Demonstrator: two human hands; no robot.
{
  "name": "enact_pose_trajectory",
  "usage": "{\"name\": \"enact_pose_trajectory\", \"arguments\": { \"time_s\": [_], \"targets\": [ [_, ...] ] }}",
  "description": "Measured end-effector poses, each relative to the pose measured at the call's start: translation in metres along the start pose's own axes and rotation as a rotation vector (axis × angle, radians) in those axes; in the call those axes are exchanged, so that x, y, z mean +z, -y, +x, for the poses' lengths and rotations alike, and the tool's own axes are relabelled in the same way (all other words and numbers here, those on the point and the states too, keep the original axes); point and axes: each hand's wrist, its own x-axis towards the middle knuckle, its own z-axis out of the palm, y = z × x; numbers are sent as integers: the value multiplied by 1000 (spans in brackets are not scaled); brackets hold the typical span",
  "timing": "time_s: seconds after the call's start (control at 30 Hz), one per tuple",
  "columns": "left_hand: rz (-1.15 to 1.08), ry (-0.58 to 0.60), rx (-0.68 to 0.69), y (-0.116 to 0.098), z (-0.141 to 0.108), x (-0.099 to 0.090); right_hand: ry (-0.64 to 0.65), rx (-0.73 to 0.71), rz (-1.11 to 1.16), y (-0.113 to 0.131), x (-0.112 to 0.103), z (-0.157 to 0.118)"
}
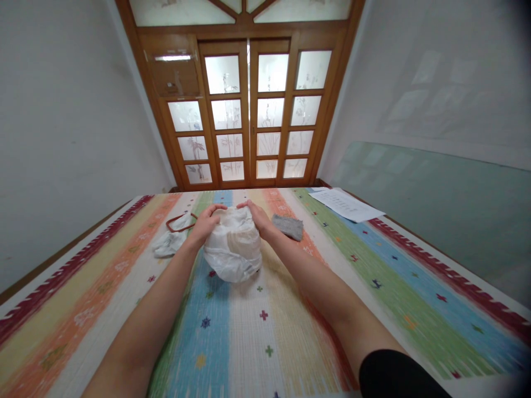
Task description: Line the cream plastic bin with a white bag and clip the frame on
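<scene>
Both hands are at a white, crinkled plastic bag (232,251) that bulges into a round shape over the striped cloth. What fills or stands inside the bag cannot be made out. My left hand (207,222) grips its upper left edge, with the thumb and fingers bent at the rim. On the upper right edge, my right hand (257,220) holds the bag in the same way, its fingertips partly hidden. Left of the bag lies a crumpled white cloth-like thing (170,243) with a reddish-brown frame or handle (169,224). A folded grey cloth (288,227) lies just beyond my right wrist.
A colourful striped cloth (249,354) covers the table. Sheets of printed paper (346,204) lie at the far right edge. Behind the table are wooden doors with frosted panes (230,114). A pale green glass-like panel (435,199) runs along the right wall.
</scene>
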Motion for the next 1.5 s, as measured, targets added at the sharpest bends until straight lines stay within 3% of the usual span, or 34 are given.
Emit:
{"name": "enact_pose_trajectory", "arguments": {
  "time_s": [0.13, 0.3, 0.5, 0.63, 0.83, 1.13, 1.5],
  "targets": [
    [66, -7, -49, -3, -4, -1, -54, 165, 300, -23, 8, 1],
    [155, -53, 5, -7, -2, -1, -130, 313, 354, -43, 7, 6],
    [308, -93, 182, -7, 2, -2, -52, 145, 322, -17, 0, 1],
    [391, -71, 277, -2, 3, 1, -53, 242, 342, -8, 9, -10],
    [377, -40, 201, 3, 2, 1, -119, 338, 303, -18, 15, -19],
    [380, -39, 179, 0, 2, 1, -161, 286, 321, 5, 11, -14],
    [408, -35, 216, 2, 3, 0, -199, 320, 317, 5, 15, -20]
  ]
}}
